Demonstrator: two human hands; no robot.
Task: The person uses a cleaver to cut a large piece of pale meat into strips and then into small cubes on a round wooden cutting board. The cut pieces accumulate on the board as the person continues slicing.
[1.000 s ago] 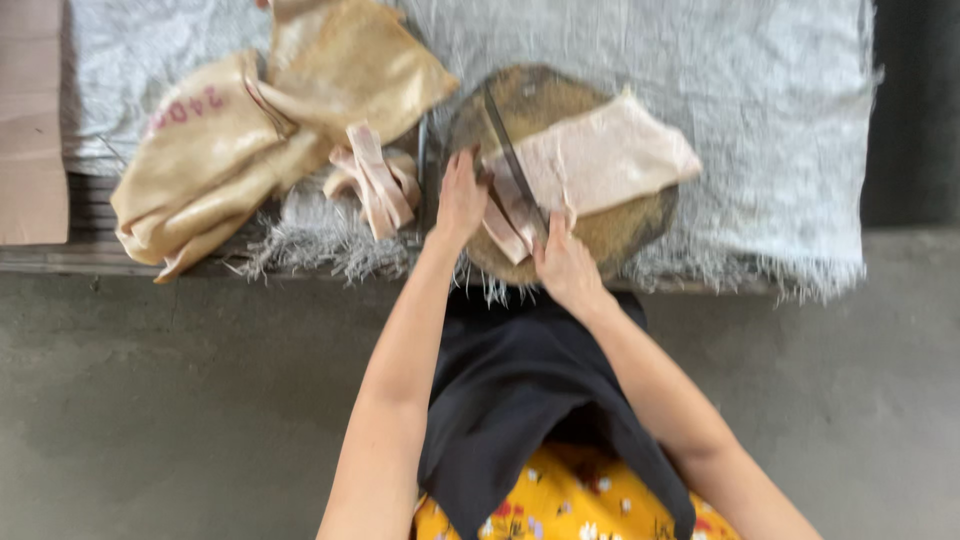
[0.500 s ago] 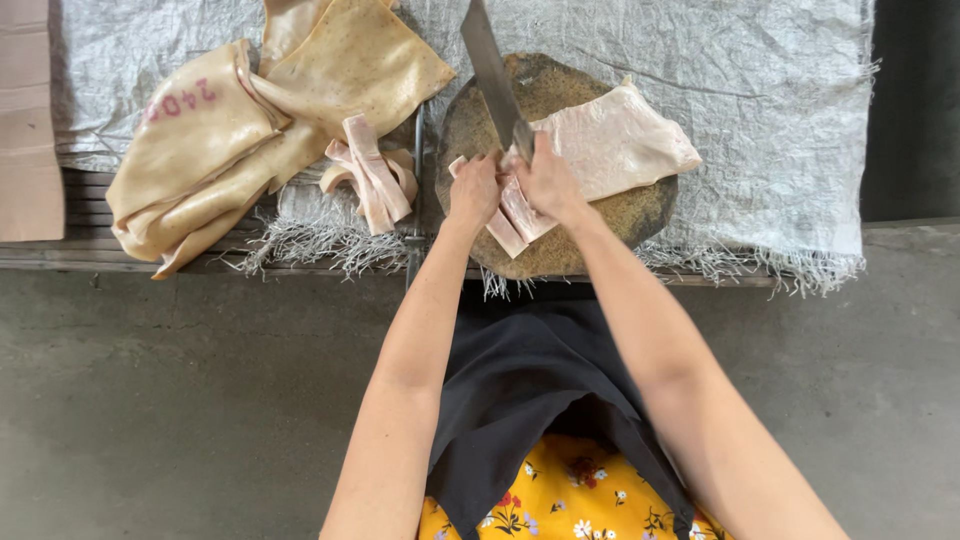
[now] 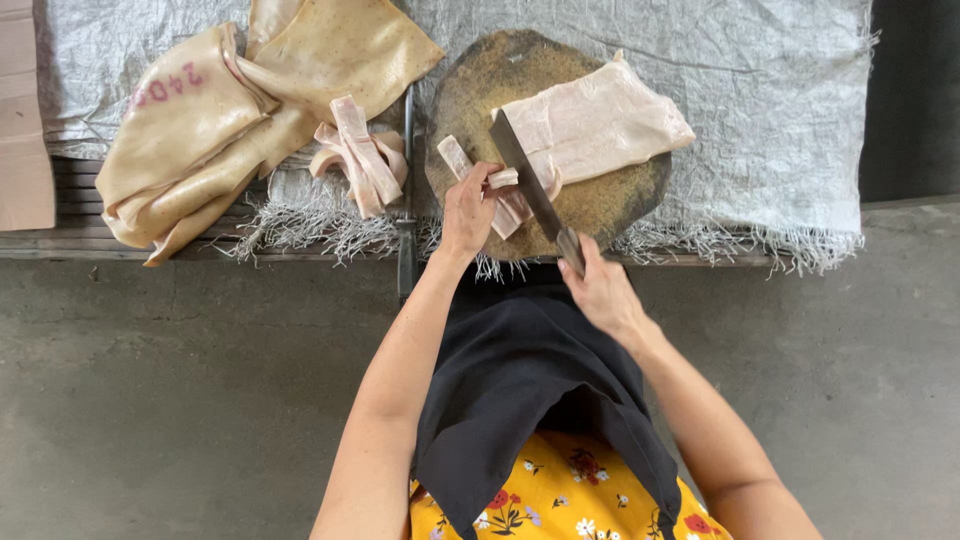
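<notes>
Two hands slicing: right hand [image 3: 600, 290] grips the cleaver [image 3: 528, 185]; left hand [image 3: 468, 210] pinches a meat strip [image 3: 505, 180] beside it. Next cut needs fingers clear.

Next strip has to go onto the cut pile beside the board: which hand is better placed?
Left, probably. The left hand already touches the cut strip and is nearer the pile of strips; the right hand holds the cleaver.
</notes>
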